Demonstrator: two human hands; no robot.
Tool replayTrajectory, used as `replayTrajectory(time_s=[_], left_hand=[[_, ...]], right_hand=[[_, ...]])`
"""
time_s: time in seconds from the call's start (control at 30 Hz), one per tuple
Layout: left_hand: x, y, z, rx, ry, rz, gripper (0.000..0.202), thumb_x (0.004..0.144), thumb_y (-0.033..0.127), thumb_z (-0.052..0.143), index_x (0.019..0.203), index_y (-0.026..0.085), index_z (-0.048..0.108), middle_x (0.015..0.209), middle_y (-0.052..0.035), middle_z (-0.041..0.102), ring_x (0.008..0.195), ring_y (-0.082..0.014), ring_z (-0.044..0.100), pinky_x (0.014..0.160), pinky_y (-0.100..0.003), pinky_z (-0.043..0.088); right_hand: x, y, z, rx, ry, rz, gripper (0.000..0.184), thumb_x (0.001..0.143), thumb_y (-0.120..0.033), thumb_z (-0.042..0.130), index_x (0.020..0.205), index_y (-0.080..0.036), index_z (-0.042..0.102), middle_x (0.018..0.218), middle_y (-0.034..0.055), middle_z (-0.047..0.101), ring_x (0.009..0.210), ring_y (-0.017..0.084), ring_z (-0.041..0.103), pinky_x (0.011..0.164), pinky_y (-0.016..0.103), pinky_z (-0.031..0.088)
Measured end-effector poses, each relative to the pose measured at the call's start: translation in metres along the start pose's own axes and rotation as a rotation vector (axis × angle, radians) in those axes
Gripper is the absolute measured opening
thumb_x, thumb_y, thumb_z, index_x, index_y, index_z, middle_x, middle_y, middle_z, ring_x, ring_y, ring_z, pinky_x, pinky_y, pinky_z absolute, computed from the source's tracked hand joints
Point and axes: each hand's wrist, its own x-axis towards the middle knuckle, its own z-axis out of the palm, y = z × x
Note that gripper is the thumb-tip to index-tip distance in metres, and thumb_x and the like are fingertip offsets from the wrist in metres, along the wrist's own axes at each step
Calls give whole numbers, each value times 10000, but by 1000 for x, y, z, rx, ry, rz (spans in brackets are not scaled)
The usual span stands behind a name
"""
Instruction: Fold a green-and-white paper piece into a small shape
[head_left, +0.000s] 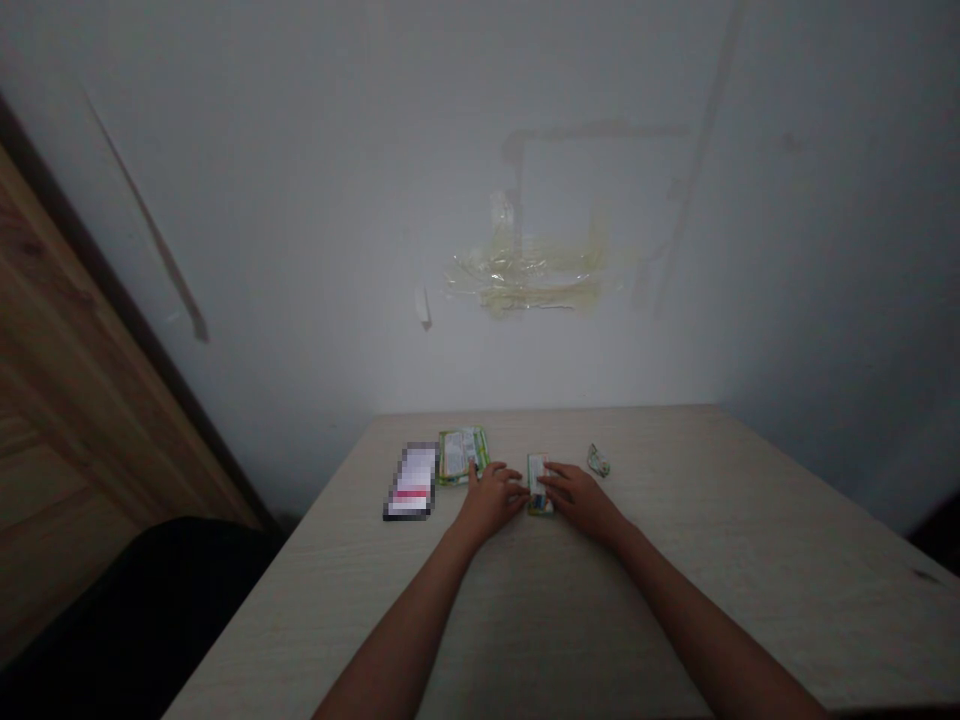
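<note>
A small green and white packet (538, 478) lies flat on the pale wooden table (675, 560). My left hand (491, 497) rests at its left side, fingers curled, fingertips touching the packet's edge. My right hand (576, 494) lies on its right side with the fingers laid over the packet. A larger green and white packet (459, 452) lies just beyond my left hand, and the left index finger points up toward it.
A blurred-out white and pink rectangle (412, 481) lies left of the larger packet. A small crumpled wrapper (598, 461) sits to the right of my right hand. The table stands against a white wall with tape remains (529, 270). A wooden panel (67, 400) stands at left.
</note>
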Motion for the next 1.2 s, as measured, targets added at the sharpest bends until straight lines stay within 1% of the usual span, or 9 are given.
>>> replayTrajectory(time_s=[0.13, 0.33, 0.47, 0.57, 0.7, 0.87, 1.07, 1.2], left_hand=[[0, 1, -2, -1, 0, 3, 186, 865, 399, 606, 998, 374, 733, 1202, -9, 662, 1268, -273, 447, 1136, -646, 67], [0, 1, -3, 6, -18, 3, 192, 878, 397, 585, 1007, 387, 726, 1207, -1, 659, 1261, -274, 451, 1117, -669, 80], [0, 1, -3, -2, -24, 6, 203, 885, 390, 574, 1025, 380, 722, 1222, -5, 651, 1267, -270, 440, 1122, -665, 64], [0, 2, -3, 6, -22, -7, 198, 881, 390, 581, 1013, 369, 728, 1223, -11, 650, 1264, -267, 441, 1130, -650, 67], [-1, 2, -5, 26, -19, -3, 200, 869, 397, 598, 1019, 371, 727, 1214, -15, 654, 1258, -264, 450, 1138, -632, 77], [-1, 3, -7, 11, -18, 6, 208, 878, 421, 577, 1023, 389, 722, 1209, -7, 658, 1253, -273, 459, 1123, -658, 77], [-1, 0, -5, -10, -27, 0, 205, 882, 410, 575, 1017, 378, 725, 1223, -11, 650, 1246, -272, 451, 1114, -678, 58], [-1, -1, -2, 6, -23, 3, 199, 878, 396, 588, 1027, 387, 719, 1229, -9, 644, 1243, -271, 449, 1099, -705, 67]], right_hand=[[0, -2, -1, -21, -10, -7, 323, 916, -289, 518, 1209, -252, 650, 1338, 100, 573, 1204, 235, 540, 1033, 435, 431], [0, -5, -3, -44, -8, -11, 320, 926, -280, 506, 1208, -240, 651, 1326, 104, 581, 1199, 234, 539, 1037, 426, 426], [0, -4, -2, -47, -16, -17, 323, 923, -283, 508, 1212, -247, 648, 1322, 106, 582, 1203, 238, 537, 1029, 434, 431], [0, 0, 0, -15, -4, -18, 329, 926, -293, 503, 1221, -248, 640, 1323, 106, 582, 1209, 236, 536, 1036, 434, 427], [0, 5, 3, 67, 37, 16, 344, 905, -316, 539, 1223, -223, 632, 1308, 116, 593, 1198, 230, 553, 1040, 434, 434], [0, 7, 3, 94, 47, 3, 300, 890, -321, 566, 1156, -229, 671, 1305, 109, 600, 1191, 233, 562, 1036, 434, 440], [0, 2, 0, 66, 24, 0, 304, 907, -337, 553, 1176, -254, 667, 1301, 89, 610, 1184, 227, 567, 1028, 422, 443], [0, -1, -3, 40, 4, -18, 309, 917, -324, 539, 1193, -253, 656, 1306, 83, 608, 1188, 223, 561, 1031, 421, 436]])
